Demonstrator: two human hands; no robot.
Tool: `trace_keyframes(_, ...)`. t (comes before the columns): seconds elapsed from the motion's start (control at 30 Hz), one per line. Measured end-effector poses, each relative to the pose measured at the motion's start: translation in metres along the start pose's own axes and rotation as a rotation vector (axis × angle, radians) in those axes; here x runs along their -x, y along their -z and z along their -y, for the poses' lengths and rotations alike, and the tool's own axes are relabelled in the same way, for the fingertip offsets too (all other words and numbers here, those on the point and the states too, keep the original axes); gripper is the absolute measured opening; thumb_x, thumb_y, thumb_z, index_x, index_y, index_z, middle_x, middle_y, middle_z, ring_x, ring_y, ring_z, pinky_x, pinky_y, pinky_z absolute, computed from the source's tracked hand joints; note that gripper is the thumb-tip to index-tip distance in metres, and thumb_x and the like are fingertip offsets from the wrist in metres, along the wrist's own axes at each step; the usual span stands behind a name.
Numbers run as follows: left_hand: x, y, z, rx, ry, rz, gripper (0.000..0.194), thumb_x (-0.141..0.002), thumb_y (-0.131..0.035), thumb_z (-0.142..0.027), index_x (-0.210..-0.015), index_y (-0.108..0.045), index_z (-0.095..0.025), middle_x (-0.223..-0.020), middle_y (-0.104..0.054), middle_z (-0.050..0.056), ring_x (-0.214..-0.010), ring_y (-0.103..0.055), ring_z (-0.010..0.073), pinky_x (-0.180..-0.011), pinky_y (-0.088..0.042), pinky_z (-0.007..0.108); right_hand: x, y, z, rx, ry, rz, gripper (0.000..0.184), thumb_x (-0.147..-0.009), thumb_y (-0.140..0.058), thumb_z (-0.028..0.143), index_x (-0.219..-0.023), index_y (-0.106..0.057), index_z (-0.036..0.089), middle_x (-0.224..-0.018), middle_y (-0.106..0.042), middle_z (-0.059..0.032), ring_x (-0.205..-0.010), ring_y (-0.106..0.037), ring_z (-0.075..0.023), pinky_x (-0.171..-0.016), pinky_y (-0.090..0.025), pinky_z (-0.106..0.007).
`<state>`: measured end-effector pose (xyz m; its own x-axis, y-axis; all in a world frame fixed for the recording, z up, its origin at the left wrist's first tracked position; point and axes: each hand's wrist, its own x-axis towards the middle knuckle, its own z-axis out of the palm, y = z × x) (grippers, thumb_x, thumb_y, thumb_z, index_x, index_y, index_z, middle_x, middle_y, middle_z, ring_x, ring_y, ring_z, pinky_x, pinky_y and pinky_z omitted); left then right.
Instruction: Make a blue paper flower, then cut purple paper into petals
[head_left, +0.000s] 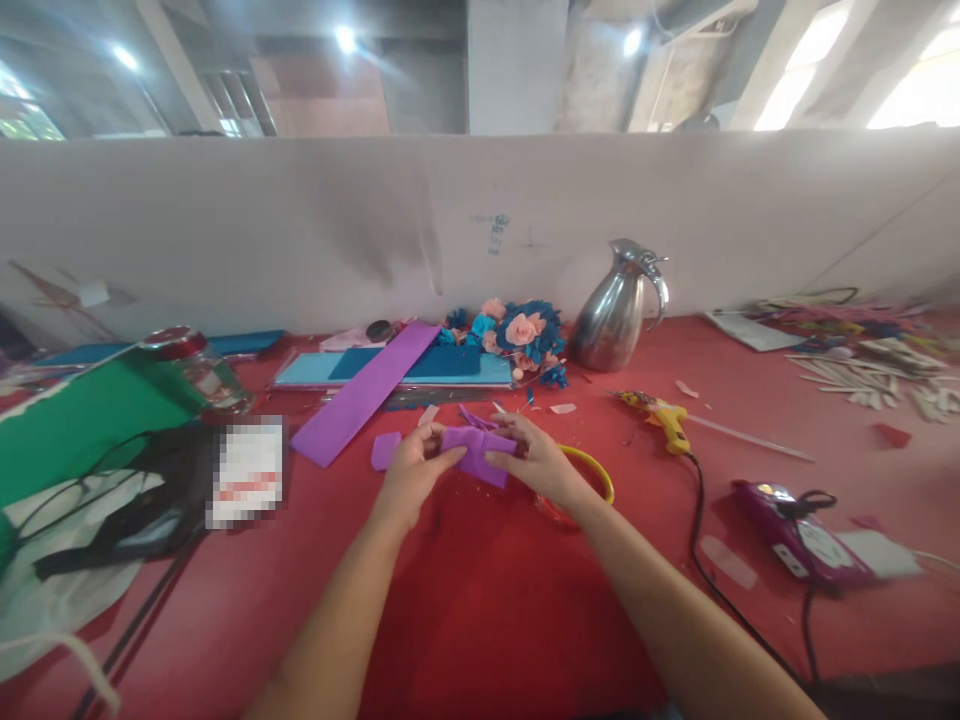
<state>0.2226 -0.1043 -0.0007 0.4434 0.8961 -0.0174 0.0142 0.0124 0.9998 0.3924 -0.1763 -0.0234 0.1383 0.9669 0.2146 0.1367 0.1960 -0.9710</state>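
Between my two hands, above the red table, is a small purple piece of crepe paper [480, 458] with a creased middle. My left hand [418, 462] pinches its left side between thumb and fingers. On the right side, my right hand [534, 455] grips it the same way, thumb in front. Behind the fingers lie narrow purple strips [476, 418]. A small purple paper piece [385, 450] rests just left of my left hand. Close by my right wrist is a yellow roll or ring [596, 470], partly hidden by the forearm.
A long purple strip [367, 390] crosses blue sheets [307, 369] at the back. Paper flowers [529, 330] and a steel jug [615, 310] stand by the wall. To the right are a yellow glue gun [664, 420] with cord and a purple power strip [799, 535]. A jar [206, 375] stands left.
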Motion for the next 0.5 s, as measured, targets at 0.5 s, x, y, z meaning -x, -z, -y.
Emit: trace_keyframes(0.5,0.012,-0.017,-0.008,0.031,0.009,0.077,0.028,-0.068,-0.074,-0.030,-0.093,-0.074,-0.018,-0.095,-0.075,0.007,-0.093,-0.067,0.0244,-0.085,-0.049,0.034,0.005,0.000,0.015,0.071,-0.068,-0.043,0.021,-0.077,-0.064,0.037,-0.087,-0.068,0.018,-0.075,-0.065,-0.0001,-0.065,-0.058,-0.0136,-0.061,-0.046,-0.024)
